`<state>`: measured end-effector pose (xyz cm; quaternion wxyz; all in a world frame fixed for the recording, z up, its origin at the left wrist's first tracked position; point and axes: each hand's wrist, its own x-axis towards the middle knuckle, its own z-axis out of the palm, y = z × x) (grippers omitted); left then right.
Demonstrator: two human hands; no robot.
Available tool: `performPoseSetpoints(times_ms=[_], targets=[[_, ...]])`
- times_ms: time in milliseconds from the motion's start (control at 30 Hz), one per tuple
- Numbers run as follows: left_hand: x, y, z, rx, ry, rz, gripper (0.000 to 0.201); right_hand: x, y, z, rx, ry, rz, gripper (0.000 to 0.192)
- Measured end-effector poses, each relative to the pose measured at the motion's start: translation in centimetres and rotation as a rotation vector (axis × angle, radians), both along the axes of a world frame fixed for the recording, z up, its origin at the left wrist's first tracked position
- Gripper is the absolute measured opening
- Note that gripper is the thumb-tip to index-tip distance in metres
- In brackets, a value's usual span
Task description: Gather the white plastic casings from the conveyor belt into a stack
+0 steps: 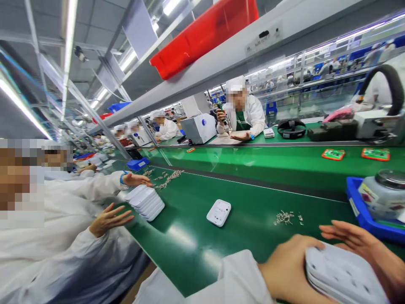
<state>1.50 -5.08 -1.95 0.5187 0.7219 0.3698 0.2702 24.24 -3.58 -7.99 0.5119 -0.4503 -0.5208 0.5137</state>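
At the bottom right I hold a stack of white plastic covers between both hands. My left hand grips the stack's left end, fingers curled around it. My right hand lies along its far right side, fingers stretched flat. A single white cover lies on the green bench to the left of my hands. A small pile of metal parts sits just beyond my left hand.
A blue tray with a white jar stands at the right. A co-worker's hands are by another stack of covers at left. More workers sit across the green conveyor. A red bin sits overhead.
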Motion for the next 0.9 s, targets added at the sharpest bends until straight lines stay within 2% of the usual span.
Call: performPoseSetpoints(times_ms=[33,100,133,233,300,400,533,900], targets=[[-0.6,0.3,0.4,-0.054,-0.009,0.051,0.096,-0.3,-0.7,0.4,0.057,0.01,0.074,0.06],[-1.7,1.0,1.0,-0.197,-0.071,0.075,0.094,-1.4,-2.3,1.5,0.208,-0.167,0.173,0.061],[-2.1,1.3,1.2,-0.264,-0.113,0.058,0.093,-2.1,-3.1,2.2,0.291,-0.267,0.149,0.069],[-3.1,1.9,1.7,-0.407,-0.214,-0.013,0.09,-3.7,-4.5,3.5,0.483,-0.55,0.169,0.109],[-3.4,1.9,1.7,-0.458,-0.241,-0.046,0.084,-4.2,-4.7,3.8,0.58,-0.646,0.191,0.114],[-3.5,1.7,1.6,-0.509,-0.253,-0.033,0.084,-4.3,-4.3,3.6,0.547,-0.706,0.167,0.11],[-3.3,1.3,1.5,-0.512,-0.218,0.01,0.108,-4.1,-3.5,3.5,0.384,-0.628,0.135,0.113],[-2.5,0.6,1.5,-0.228,-0.074,0.108,0.128,-4.1,-3.5,3.8,0.463,-0.528,0.078,0.104]])
